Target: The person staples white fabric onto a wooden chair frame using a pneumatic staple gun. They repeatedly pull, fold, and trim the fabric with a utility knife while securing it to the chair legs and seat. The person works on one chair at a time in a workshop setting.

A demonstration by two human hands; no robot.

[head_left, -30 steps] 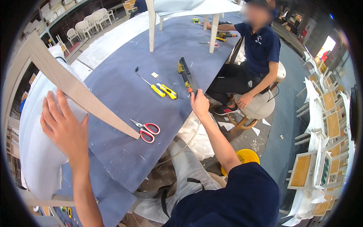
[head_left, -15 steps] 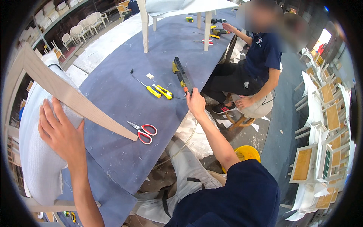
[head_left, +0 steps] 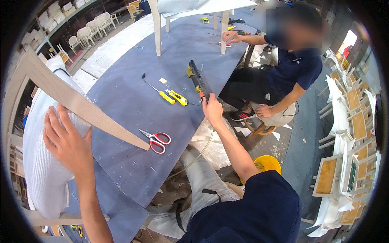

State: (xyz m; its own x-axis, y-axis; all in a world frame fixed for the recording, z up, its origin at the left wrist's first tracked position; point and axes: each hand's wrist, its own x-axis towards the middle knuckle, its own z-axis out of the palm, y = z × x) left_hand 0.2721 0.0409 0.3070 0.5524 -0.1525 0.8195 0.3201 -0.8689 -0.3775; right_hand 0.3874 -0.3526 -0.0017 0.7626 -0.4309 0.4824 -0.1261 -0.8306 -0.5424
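Note:
My left hand (head_left: 68, 141) rests with fingers spread on the light grey fabric of an upholstered chair (head_left: 42, 162), next to its pale wooden leg (head_left: 83, 103). My right hand (head_left: 212, 109) is wrapped round the rear end of a black and yellow staple gun (head_left: 197, 79), near the table's right edge. A pale air hose (head_left: 202, 150) hangs below that hand. Red-handled scissors (head_left: 157, 142) lie at the tip of the chair leg. Between the leg and the staple gun are a yellow-handled screwdriver (head_left: 165, 97) and a yellow cutter (head_left: 178, 97).
A second chair (head_left: 157, 30) stands at the table's far end. On the right a co-worker sits on a stool (head_left: 279, 118), one hand (head_left: 231, 37) beside that chair's leg. A yellow bucket (head_left: 268, 163) stands on the floor. Stacked chairs (head_left: 326, 174) line the right side.
The co-worker has leaned, and their far hand has moved left and down to the second chair's leg. The view has shifted slightly. Both my hands keep nearly the same place.

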